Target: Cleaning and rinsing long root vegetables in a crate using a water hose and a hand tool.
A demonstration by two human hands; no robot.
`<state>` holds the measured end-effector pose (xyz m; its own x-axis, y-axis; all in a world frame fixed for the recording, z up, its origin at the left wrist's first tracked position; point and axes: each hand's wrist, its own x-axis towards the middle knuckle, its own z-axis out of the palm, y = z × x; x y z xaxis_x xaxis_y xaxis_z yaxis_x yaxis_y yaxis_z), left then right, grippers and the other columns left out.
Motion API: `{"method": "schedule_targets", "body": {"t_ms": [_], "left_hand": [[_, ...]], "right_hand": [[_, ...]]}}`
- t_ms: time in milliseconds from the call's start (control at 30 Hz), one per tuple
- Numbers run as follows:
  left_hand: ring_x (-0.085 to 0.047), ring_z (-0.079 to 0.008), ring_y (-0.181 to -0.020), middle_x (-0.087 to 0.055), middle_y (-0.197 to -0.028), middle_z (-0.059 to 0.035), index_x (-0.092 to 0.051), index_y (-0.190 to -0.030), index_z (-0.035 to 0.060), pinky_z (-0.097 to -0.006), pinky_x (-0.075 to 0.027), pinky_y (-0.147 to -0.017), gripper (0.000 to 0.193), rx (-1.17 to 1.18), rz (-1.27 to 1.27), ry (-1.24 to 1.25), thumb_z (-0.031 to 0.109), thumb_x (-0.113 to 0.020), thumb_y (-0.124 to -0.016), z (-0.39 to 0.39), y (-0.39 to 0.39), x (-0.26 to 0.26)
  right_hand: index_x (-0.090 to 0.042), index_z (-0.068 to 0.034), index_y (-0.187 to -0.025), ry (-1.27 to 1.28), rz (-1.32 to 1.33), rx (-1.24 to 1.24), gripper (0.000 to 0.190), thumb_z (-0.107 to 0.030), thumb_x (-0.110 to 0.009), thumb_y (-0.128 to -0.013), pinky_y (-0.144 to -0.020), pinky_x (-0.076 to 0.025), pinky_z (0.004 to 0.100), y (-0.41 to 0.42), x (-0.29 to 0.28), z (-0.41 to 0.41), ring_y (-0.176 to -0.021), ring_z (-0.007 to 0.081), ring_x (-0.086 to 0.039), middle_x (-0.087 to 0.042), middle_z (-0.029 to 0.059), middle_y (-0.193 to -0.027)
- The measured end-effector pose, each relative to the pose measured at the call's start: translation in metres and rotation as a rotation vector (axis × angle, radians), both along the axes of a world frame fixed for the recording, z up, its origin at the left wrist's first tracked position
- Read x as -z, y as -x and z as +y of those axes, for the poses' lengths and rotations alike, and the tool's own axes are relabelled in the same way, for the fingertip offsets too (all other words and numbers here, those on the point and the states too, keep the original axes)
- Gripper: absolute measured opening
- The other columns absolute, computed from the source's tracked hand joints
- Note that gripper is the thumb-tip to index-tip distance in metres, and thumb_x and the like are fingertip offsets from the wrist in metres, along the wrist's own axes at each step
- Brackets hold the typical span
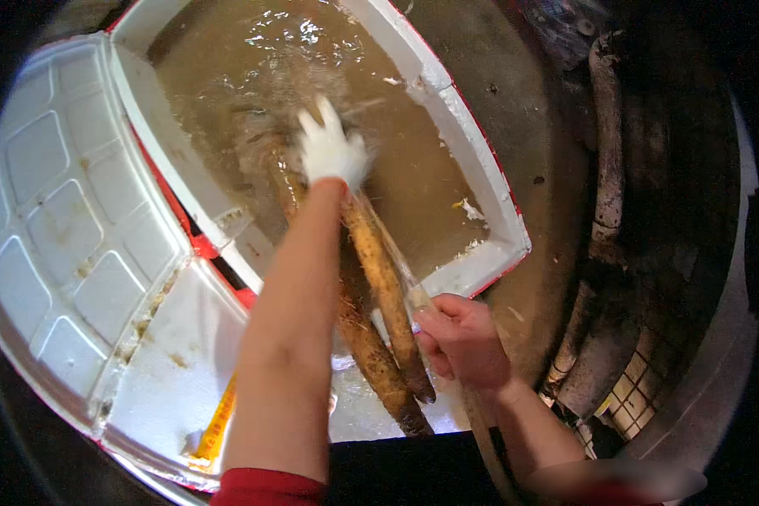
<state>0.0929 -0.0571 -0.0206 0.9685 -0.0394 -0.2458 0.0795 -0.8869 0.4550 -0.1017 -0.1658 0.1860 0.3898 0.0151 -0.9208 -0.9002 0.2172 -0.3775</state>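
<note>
My left hand, in a white glove with an orange cuff, is blurred by motion, fingers spread, over the muddy water in a white foam box. Whether it touches a tuber beneath is unclear. Closed around a clear flexible hose is my bare right hand; a thin stream of water runs from the hose towards the glove. Between my arms, a long brown root tuber, like a yam, lies over the box's near edge. Another long tuber rests beside it, its upper part hidden behind my left forearm.
An upturned white foam lid or box with red tape stands at the left, a yellow printed strip near its lower edge. Dirty pipes run along the right, above a tiled patch. Wet floor borders the box.
</note>
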Motion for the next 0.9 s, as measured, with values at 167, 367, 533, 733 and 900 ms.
{"method": "schedule_targets", "body": {"t_ms": [167,367,533,733,900], "left_hand": [[-0.056,-0.0280,-0.092,-0.050,-0.114,-0.0180,-0.031,-0.140,0.0055,-0.0391,-0.049,-0.082,0.052,-0.361,0.138,0.290,0.029,-0.047,-0.097,0.006,0.148,-0.026],[-0.056,-0.0328,-0.100,-0.053,-0.112,-0.0233,-0.011,-0.151,0.0066,-0.0407,-0.045,-0.085,0.073,-0.986,0.623,1.029,0.014,-0.052,-0.091,0.011,0.303,-0.040],[-0.059,-0.0268,-0.067,-0.061,-0.080,-0.0098,-0.039,-0.139,0.0048,-0.0350,-0.051,-0.066,0.073,-0.481,0.137,0.536,-0.001,-0.064,-0.070,0.031,0.197,-0.083],[-0.057,-0.0157,-0.058,-0.062,-0.081,-0.0041,-0.060,-0.096,0.0011,-0.0296,-0.051,-0.058,0.023,-0.735,0.598,0.719,0.007,-0.062,-0.074,0.072,0.183,-0.148],[-0.037,-0.0382,-0.127,-0.032,-0.138,-0.0266,-0.051,-0.124,-0.0023,-0.0409,-0.029,-0.108,0.061,-0.286,0.158,0.061,0.005,-0.068,-0.066,0.095,0.274,-0.156]], "right_hand": [[-0.057,-0.006,-0.076,-0.051,0.008,0.026,0.025,-0.025,-0.059,-0.092,-0.040,-0.033,0.0239,0.021,0.006,0.004,-0.046,0.0048,-0.044,-0.049,-0.0039,-0.056],[-0.057,-0.003,-0.083,-0.109,-0.065,-0.011,0.023,-0.022,-0.057,-0.095,-0.035,-0.030,0.0230,0.029,0.009,0.004,-0.039,0.0062,-0.039,-0.048,-0.0007,-0.057],[-0.057,-0.006,-0.078,-0.116,-0.035,0.014,0.027,-0.029,-0.059,-0.092,-0.040,-0.034,0.0237,0.030,0.002,0.006,-0.046,0.0056,-0.045,-0.050,-0.0032,-0.058],[-0.057,-0.006,-0.076,-0.122,-0.013,-0.021,0.028,-0.029,-0.061,-0.091,-0.038,-0.033,0.0227,0.042,-0.001,-0.006,-0.044,0.0051,-0.044,-0.049,-0.0027,-0.057],[-0.054,-0.006,-0.073,-0.167,-0.028,-0.017,0.029,-0.028,-0.061,-0.090,-0.036,-0.033,0.0232,0.049,-0.004,0.018,-0.042,0.0054,-0.043,-0.048,-0.0020,-0.055]]}}
